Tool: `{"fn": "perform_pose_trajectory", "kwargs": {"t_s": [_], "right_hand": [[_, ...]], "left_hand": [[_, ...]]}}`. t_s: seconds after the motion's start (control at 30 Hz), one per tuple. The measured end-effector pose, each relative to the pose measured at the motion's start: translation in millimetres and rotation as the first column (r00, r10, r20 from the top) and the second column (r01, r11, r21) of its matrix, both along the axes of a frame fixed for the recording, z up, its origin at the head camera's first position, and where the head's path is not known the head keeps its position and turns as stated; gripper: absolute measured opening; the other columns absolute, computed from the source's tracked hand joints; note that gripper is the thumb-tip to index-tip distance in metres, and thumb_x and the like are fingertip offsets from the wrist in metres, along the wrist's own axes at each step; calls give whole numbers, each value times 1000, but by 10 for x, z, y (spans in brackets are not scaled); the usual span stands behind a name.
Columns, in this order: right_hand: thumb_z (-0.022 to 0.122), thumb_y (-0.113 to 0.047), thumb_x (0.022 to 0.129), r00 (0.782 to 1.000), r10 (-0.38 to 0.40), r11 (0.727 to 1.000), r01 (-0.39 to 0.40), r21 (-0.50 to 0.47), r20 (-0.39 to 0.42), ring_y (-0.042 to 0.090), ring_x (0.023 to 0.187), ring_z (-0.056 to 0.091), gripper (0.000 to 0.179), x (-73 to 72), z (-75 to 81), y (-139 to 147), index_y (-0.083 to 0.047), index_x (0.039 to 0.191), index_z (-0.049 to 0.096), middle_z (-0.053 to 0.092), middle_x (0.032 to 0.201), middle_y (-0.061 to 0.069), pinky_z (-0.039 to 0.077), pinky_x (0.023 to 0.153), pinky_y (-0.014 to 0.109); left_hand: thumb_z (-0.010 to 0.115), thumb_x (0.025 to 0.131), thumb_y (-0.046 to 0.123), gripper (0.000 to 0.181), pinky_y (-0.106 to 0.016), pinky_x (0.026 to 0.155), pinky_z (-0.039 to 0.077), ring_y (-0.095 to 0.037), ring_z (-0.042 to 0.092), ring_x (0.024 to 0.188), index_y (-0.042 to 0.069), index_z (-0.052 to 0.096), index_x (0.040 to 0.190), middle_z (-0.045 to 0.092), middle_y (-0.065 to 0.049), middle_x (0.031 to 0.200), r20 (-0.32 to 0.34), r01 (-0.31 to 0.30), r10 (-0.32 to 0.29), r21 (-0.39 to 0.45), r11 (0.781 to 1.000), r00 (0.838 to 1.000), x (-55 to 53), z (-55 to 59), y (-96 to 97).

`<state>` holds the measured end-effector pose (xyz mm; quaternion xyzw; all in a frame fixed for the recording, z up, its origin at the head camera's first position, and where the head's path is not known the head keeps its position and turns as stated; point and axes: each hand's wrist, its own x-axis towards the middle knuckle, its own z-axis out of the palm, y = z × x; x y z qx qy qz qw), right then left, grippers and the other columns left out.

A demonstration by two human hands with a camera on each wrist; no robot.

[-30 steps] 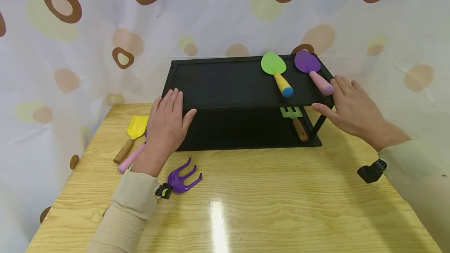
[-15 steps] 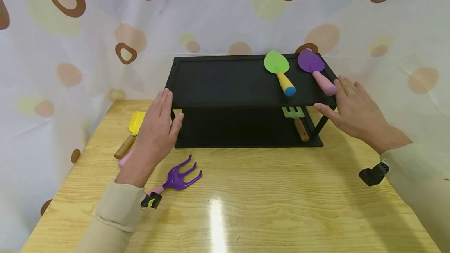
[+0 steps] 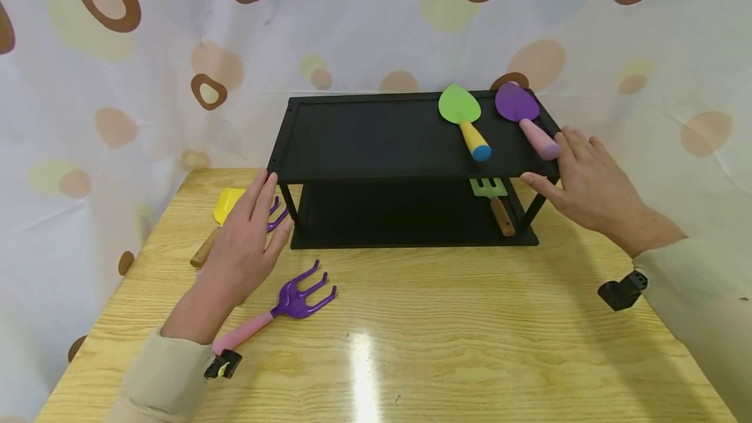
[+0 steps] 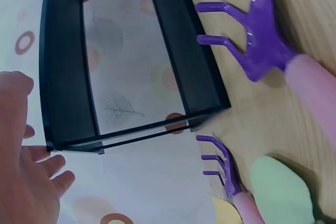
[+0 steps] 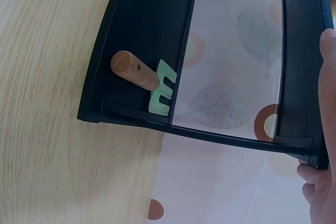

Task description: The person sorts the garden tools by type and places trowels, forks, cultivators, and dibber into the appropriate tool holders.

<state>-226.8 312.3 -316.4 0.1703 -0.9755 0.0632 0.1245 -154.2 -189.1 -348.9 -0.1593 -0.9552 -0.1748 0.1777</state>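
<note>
Near rake: the purple three-tined hand rake (image 3: pixel 296 299) lies on the table (image 3: pixel 446 344) in front of the rack, its pink handle angled toward the table's left edge, presumably within easy reach.
Left hand: the left hand (image 3: pixel 242 247) has its fingers extended beside the front left corner of the rack's top tier, gripping nothing; whether the fingertips touch is unclear.
Right hand: the right hand (image 3: pixel 599 188) rests with fingers straight along the top tier's right edge, thumb at the front corner, not clenched, likely to steady or square the rack.
Left-side tools: a yellow shovel (image 3: pixel 228 204), a second purple rake (image 4: pixel 229 179) and a pale green blade (image 4: pixel 281 190) lie between rack and left table edge, probably set aside there.
Rack: the black two-tier rack (image 3: pixel 364 139) stands upright toward the table's back edge.
Lower tier: a green fork (image 3: pixel 499 211) lies near the right edge, wooden handle forward, perhaps for easy grasping.
Top tier: a green trowel (image 3: pixel 461 109) and, nearer the right edge, a purple trowel (image 3: pixel 519 109) lie side by side, handles forward, seemingly matched in direction.
Backdrop: a patterned curtain (image 3: pixel 352 31) hangs behind.
</note>
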Motion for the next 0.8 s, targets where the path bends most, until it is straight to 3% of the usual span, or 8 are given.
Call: {"fn": "perform_pose_trajectory", "kwargs": {"t_s": [0.27, 0.47, 0.57, 0.6, 0.67, 0.73, 0.8], "right_hand": [[45, -55, 101, 1000, -13, 1000, 13, -8, 20, 54, 140, 26, 91, 6, -12, 18, 18, 149, 20, 26, 151, 40, 9, 122, 62], [47, -55, 100, 1000, -6, 1000, 6, -15, 12, 54, 139, 27, 90, 5, -33, 8, 18, 148, 22, 28, 149, 39, 11, 121, 63], [46, -55, 100, 1000, -4, 1000, 4, -16, 11, 54, 139, 27, 90, 2, -34, -4, 18, 148, 22, 27, 150, 39, 11, 121, 62], [46, -55, 100, 1000, -4, 1000, 4, -19, 12, 54, 140, 27, 91, 2, -34, -7, 18, 148, 22, 27, 150, 39, 11, 122, 62], [46, -55, 100, 1000, -4, 1000, 4, -23, 12, 54, 140, 26, 90, 5, -32, -12, 18, 148, 22, 27, 151, 39, 11, 121, 62], [46, -55, 100, 1000, -4, 1000, 4, -25, 13, 54, 141, 26, 91, 8, -30, -14, 18, 148, 21, 26, 152, 39, 10, 121, 63], [46, -55, 100, 1000, -1, 1000, 1, -27, 9, 54, 141, 26, 90, 4, -27, -18, 17, 149, 21, 26, 151, 39, 11, 121, 63]], "left_hand": [[62, 96, 20, 80, -61, 105, 44, -43, 35, 144, 9, 14, 160, 10, -15, 167, -117, 27, -25, 23, 999, 993, 146, -69, -135], [65, 92, 16, 84, -63, 104, 43, -42, 34, 144, 11, 16, 160, 15, -15, 166, -115, 41, -39, 17, 999, 993, 299, -176, -254], [65, 92, 17, 80, -61, 105, 43, -42, 37, 142, 10, 21, 159, 21, -16, 164, -133, 78, -80, -21, 997, 988, 371, -256, -324], [61, 95, 22, 74, -58, 104, 44, -41, 39, 141, 10, 24, 158, 23, -17, 163, -146, 91, -97, -43, 995, 984, 388, -285, -345], [52, 100, 30, 65, -42, 113, 41, -38, 41, 140, 9, 28, 157, 28, -17, 162, -175, 125, -138, -82, 989, 975, 409, -338, -380], [41, 104, 37, 59, -27, 118, 33, -36, 46, 137, 8, 33, 155, 32, -17, 160, -211, 167, -190, -120, 979, 959, 419, -385, -409], [30, 106, 42, 59, -19, 121, 21, -36, 48, 135, 6, 38, 152, 36, -17, 158, -234, 206, -238, -154, 966, 943, 429, -424, -438]]}}
